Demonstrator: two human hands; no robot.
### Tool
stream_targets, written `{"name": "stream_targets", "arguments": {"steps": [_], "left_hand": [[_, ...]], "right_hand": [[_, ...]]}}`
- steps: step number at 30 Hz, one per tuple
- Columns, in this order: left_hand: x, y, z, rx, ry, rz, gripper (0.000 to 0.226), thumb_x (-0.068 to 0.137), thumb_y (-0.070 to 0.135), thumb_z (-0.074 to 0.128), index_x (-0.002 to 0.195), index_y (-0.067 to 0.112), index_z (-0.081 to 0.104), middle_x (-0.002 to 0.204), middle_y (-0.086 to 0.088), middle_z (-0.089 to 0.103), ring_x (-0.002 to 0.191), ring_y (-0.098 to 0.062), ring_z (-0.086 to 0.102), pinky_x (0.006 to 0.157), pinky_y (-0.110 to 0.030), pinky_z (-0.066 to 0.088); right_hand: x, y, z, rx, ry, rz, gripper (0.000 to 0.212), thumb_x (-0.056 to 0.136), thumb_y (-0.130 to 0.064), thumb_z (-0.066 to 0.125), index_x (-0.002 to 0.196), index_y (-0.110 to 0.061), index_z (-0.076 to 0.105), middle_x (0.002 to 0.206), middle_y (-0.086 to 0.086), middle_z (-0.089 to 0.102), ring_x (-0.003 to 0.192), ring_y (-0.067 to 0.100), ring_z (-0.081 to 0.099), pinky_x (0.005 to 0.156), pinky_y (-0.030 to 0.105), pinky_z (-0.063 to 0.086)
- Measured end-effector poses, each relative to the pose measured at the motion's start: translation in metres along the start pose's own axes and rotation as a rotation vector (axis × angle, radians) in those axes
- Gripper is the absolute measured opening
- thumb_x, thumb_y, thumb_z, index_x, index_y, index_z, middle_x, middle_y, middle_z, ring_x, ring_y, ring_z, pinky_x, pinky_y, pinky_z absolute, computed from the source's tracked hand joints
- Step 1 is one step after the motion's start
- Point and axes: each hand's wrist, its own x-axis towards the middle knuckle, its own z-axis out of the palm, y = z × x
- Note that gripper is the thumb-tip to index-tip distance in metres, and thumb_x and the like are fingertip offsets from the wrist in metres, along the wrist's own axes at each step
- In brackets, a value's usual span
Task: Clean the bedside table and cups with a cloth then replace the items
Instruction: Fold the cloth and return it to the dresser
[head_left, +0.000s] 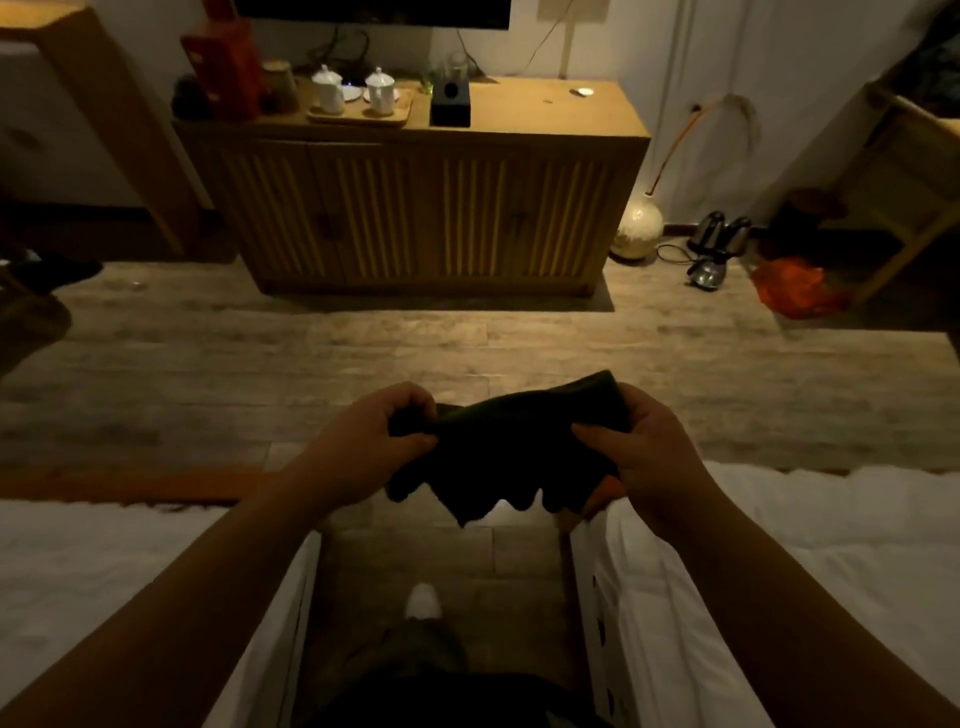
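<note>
A dark cloth hangs stretched between my two hands in front of me, above the floor between two beds. My left hand pinches its left edge; my right hand grips its right edge. Far ahead, a wooden slatted cabinet stands against the wall. On its top left, a wooden tray carries two white lidded cups, the left cup and the right cup.
A black tissue box sits beside the tray, red boxes at the cabinet's left end. White beds flank me on both sides. A round vase, kettles and an orange bag are on the floor at right.
</note>
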Motion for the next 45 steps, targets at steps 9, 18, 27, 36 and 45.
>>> {"name": "stream_targets", "arguments": {"steps": [9, 18, 27, 36, 45], "left_hand": [[0.251, 0.007, -0.096, 0.016, 0.084, -0.018, 0.014, 0.088, 0.015, 0.063, 0.082, 0.025, 0.055, 0.086, -0.002, 0.062, 0.069, -0.016, 0.06, 0.058, -0.029, 0.047], [0.494, 0.005, -0.124, -0.003, 0.225, 0.043, 0.018, 0.088, 0.014, 0.064, 0.079, 0.023, 0.052, 0.068, -0.002, 0.057, 0.056, -0.004, 0.056, 0.05, -0.015, 0.045], [0.711, 0.032, -0.158, -0.126, 0.109, -0.024, 0.033, 0.083, -0.004, 0.064, 0.097, 0.026, 0.057, 0.098, -0.002, 0.059, 0.082, -0.019, 0.062, 0.063, -0.025, 0.055], [0.95, 0.0, -0.208, 0.002, -0.064, 0.013, 0.034, 0.092, 0.008, 0.057, 0.101, 0.039, 0.066, 0.103, 0.012, 0.064, 0.095, -0.003, 0.059, 0.069, -0.015, 0.052], [1.154, -0.024, -0.251, 0.012, -0.047, -0.04, 0.018, 0.09, 0.016, 0.064, 0.088, 0.034, 0.067, 0.093, 0.007, 0.067, 0.087, -0.009, 0.062, 0.072, -0.025, 0.053]], "right_hand": [[0.239, -0.047, 0.015, -0.006, 0.129, 0.009, 0.031, 0.084, -0.002, 0.067, 0.102, -0.027, 0.063, 0.101, 0.002, 0.072, 0.095, 0.019, 0.069, 0.081, 0.04, 0.057], [0.491, -0.058, -0.038, -0.032, 0.11, -0.027, 0.017, 0.092, -0.014, 0.06, 0.095, -0.028, 0.068, 0.093, -0.001, 0.073, 0.092, 0.019, 0.069, 0.076, 0.037, 0.058], [0.72, -0.116, -0.094, -0.179, 0.072, -0.066, 0.019, 0.093, -0.017, 0.058, 0.09, -0.034, 0.067, 0.091, -0.007, 0.07, 0.088, 0.012, 0.067, 0.068, 0.027, 0.056], [0.948, -0.108, -0.106, -0.19, 0.143, -0.035, 0.016, 0.092, -0.017, 0.059, 0.091, -0.031, 0.067, 0.097, -0.003, 0.07, 0.091, 0.015, 0.068, 0.072, 0.038, 0.06], [1.133, -0.117, -0.126, -0.235, 0.205, 0.088, 0.01, 0.091, -0.013, 0.062, 0.09, -0.023, 0.065, 0.096, 0.001, 0.069, 0.093, 0.02, 0.067, 0.074, 0.038, 0.059]]}}
